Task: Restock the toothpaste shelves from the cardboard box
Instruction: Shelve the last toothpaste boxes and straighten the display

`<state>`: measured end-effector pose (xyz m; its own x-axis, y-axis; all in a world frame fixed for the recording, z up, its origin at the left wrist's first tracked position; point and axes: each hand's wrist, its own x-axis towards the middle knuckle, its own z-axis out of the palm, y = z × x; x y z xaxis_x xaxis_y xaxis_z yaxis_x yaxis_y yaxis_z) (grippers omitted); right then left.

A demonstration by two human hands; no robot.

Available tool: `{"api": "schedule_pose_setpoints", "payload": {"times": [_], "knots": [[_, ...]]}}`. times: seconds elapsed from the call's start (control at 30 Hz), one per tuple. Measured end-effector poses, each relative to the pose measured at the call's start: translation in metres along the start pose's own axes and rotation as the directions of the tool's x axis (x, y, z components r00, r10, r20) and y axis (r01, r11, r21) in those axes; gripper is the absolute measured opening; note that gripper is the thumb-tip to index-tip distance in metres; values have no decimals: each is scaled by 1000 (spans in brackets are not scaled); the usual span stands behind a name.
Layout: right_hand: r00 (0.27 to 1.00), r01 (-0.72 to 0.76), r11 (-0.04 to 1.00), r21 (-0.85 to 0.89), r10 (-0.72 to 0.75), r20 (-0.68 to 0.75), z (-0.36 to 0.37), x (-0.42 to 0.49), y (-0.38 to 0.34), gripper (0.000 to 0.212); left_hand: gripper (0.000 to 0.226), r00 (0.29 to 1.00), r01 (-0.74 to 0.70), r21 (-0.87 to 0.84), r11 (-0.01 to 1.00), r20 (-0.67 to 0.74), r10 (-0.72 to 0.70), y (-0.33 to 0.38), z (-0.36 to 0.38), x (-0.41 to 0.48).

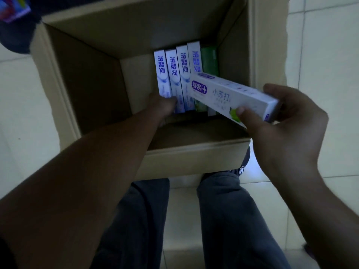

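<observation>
Left hand [164, 106] is reaching deep into the cardboard box [93, 78], down against the upright row of cartons [181, 74]; whether it is gripping one I cannot tell. Right hand [281, 117] is grasping a white toothpaste carton [233, 94] over the box's right side. Several cartons are sitting inside unshelved, so much restocking is probably remaining.

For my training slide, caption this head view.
Right hand holds a white toothpaste carton over the cardboard box; left hand reaches for other cartons inside.
</observation>
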<state>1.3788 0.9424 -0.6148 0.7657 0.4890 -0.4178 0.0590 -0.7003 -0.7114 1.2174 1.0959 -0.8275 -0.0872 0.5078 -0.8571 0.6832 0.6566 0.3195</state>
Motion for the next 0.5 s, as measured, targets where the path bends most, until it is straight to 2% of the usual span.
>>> {"api": "schedule_pose_setpoints", "payload": {"times": [0.13,0.23,0.27,0.33,0.4,0.5], "knots": [[992,-126,980,153,123,31,-27,-1,-31,53,47,981,-112,264,958,-122,149,17,-65,-79],[988,-155,954,257,146,54,-66,-11,-79,53,20,947,-248,372,894,-99,304,32,-139,-163],[988,-153,947,282,141,64,-81,-16,-100,53,20,930,-288,386,876,-106,352,40,-164,-195],[991,-132,931,341,114,71,-115,-28,-147,53,29,873,-381,370,847,-157,461,64,-215,-257],[994,-92,916,391,62,88,-152,-40,-202,55,40,803,-476,279,834,-248,542,96,-260,-317],[990,-15,894,448,-49,130,-211,-58,-285,55,32,731,-591,94,801,-358,581,144,-311,-401]]}}
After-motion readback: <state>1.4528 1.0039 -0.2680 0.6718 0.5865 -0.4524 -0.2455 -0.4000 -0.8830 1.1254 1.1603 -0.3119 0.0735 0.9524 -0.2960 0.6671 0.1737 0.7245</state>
